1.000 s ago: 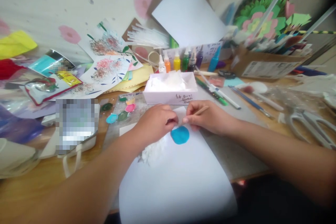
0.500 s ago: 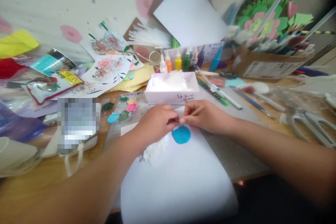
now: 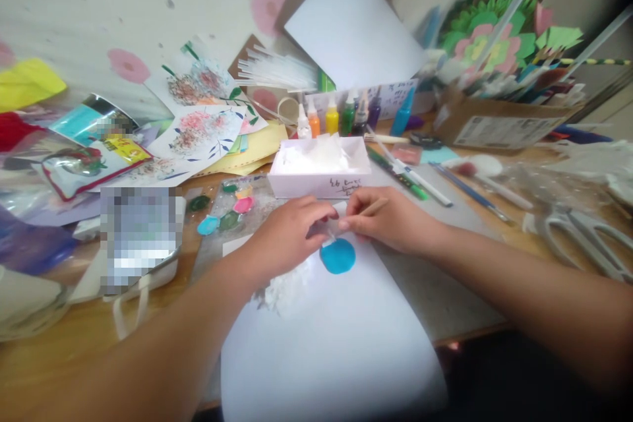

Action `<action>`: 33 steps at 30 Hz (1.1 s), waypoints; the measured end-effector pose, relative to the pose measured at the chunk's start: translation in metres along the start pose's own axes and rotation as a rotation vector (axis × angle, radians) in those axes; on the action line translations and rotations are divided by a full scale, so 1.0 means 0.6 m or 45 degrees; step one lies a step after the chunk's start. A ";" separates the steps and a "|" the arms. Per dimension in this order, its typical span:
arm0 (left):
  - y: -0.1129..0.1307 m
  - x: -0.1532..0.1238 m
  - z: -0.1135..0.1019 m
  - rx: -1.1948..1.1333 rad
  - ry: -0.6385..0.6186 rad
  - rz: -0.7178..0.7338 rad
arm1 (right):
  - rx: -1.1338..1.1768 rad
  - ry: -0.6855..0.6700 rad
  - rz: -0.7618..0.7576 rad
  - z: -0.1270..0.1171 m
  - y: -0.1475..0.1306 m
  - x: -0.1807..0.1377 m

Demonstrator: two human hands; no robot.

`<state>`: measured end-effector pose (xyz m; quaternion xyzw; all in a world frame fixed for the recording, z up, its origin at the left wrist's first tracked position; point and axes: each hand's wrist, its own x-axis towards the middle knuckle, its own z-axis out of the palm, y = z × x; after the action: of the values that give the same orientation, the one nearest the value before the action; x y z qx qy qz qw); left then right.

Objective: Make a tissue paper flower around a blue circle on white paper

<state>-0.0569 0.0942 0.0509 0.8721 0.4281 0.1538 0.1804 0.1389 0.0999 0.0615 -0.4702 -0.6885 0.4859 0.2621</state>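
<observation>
A flat blue clay disc (image 3: 337, 255) lies on a white sheet of paper (image 3: 336, 336) in front of me. My left hand (image 3: 289, 234) hovers just left of the disc, fingertips pinched on a small white bit above it. My right hand (image 3: 388, 217) is closed round a thin wooden stick (image 3: 368, 208), its fingertips meeting those of the left hand above the disc. A patch of white fluffy material (image 3: 284, 290) lies on the paper under my left wrist.
A white box of white filling (image 3: 320, 167) stands just behind my hands. Small coloured clay pieces (image 3: 225, 211) sit on plastic to the left. Paint bottles (image 3: 341, 115), pens (image 3: 415, 178), scissors (image 3: 583, 237), a cardboard box (image 3: 504, 125) and flower pictures (image 3: 208, 132) crowd the desk.
The fingertips of both hands have stayed together above the blue disc; the left fingers have opened out a little and a small white bit shows between them.
</observation>
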 end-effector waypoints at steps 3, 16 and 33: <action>-0.002 -0.001 -0.002 0.001 -0.051 0.082 | 0.059 -0.049 0.016 0.006 0.001 0.000; 0.010 -0.012 -0.021 0.109 -0.174 0.148 | -0.283 0.252 -0.443 -0.098 -0.048 -0.008; -0.003 -0.021 -0.012 0.139 -0.038 0.185 | -0.886 0.653 -0.180 -0.063 -0.045 0.125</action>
<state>-0.0684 0.0863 0.0551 0.9116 0.3688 0.1298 0.1272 0.1278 0.1814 0.0937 -0.5878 -0.7542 0.0734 0.2833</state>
